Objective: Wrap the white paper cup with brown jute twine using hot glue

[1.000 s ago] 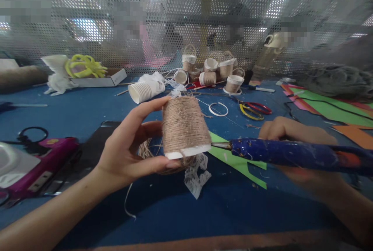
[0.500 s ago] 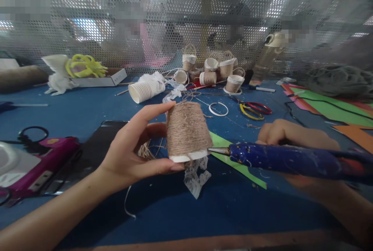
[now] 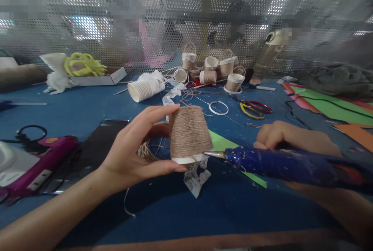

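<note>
Left hand (image 3: 128, 154) gripping the twine-wrapped cup (image 3: 190, 132) between thumb and fingers, above the table (image 3: 101, 223), its wider, white-edged end down. Right hand (image 3: 294, 138) closed about the glue gun (image 3: 268, 165), whose nozzle (image 3: 214, 154) points at the white edge; contact cannot be determined. Lace (image 3: 195, 183) and green paper (image 3: 223, 142) lie below; a twine coil (image 3: 145, 152) lies partly hidden behind the left hand. Scissors (image 3: 253, 109) rest beyond the gun.
</note>
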### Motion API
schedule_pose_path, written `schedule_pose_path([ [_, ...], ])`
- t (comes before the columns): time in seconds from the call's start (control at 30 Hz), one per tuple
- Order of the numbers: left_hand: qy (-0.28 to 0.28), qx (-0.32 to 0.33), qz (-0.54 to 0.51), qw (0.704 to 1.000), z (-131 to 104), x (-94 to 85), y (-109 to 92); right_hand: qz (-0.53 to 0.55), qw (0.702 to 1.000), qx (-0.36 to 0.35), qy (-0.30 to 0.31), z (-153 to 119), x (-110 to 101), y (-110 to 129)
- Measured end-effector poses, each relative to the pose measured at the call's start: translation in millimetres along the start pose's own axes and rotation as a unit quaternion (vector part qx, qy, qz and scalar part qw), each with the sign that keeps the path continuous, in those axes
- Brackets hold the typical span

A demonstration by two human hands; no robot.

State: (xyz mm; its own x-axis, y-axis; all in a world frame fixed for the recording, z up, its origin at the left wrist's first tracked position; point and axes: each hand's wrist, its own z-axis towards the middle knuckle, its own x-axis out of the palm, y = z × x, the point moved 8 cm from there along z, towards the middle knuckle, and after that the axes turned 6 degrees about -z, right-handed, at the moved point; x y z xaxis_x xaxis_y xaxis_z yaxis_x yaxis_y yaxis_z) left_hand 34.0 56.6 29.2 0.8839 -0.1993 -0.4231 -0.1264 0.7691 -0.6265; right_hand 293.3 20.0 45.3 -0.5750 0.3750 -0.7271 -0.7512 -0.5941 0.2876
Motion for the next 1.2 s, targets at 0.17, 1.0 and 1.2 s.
schedule_pose_path([
  [0.17,-0.002,0.007,0.016,1.0,2,1.3,-3,-0.008,1.0,-0.006,-0.005,-3,2,-3],
  [1.0,0.0,0.082,0.167,0.983,4,4.2,-21,-0.065,0.998,0.007,0.012,-4,5,-5],
  [1.2,0.002,0.071,0.163,0.984,4,3.6,-19,-0.068,0.996,0.047,0.033,-4,5,1],
])
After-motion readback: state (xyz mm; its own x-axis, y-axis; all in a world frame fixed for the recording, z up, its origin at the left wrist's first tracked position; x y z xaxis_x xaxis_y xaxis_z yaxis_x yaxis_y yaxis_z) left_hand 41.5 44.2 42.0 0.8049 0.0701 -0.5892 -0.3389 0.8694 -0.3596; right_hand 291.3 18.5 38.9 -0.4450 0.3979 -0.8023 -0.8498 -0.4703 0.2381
